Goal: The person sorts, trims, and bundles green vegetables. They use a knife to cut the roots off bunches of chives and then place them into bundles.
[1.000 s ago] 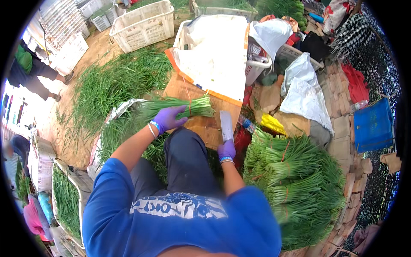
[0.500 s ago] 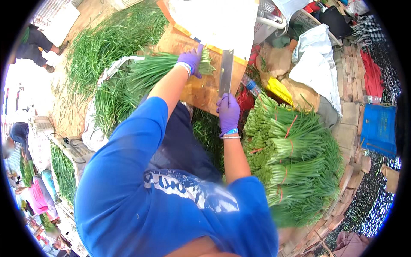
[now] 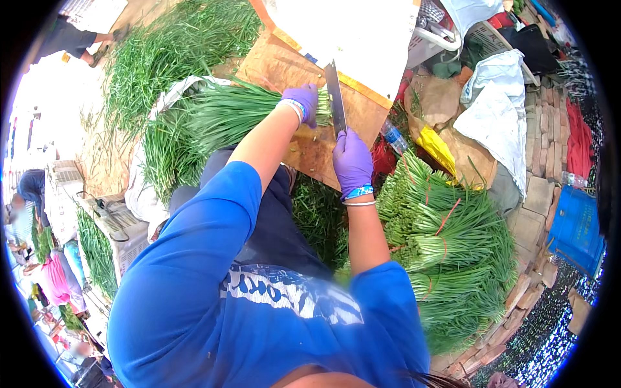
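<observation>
Purple-gloved right hand [image 3: 353, 160], fingers clamped on a broad knife [image 3: 335, 97]; beyond, left hand [image 3: 301, 103], fingers closed over a leafy green bunch [image 3: 236, 108] lying across a wooden board [image 3: 270, 59]; probably light, soft, easily bruised, best gripped near the firmer stalk ends.

In the middle I count one left hand [image 3: 301, 102] and one right hand [image 3: 353, 158], so two hands. There is one knife [image 3: 336, 100], one loose green bunch [image 3: 226, 111] and one brown board [image 3: 307, 155]. Lower right, there are many tied bunches [image 3: 453, 249], too many to count. Right of the board are one clear bottle [image 3: 394, 137] and one yellow bag [image 3: 436, 149]. Far right has one red cloth [image 3: 577, 139]. Top middle has one white sheet [image 3: 349, 39].
</observation>
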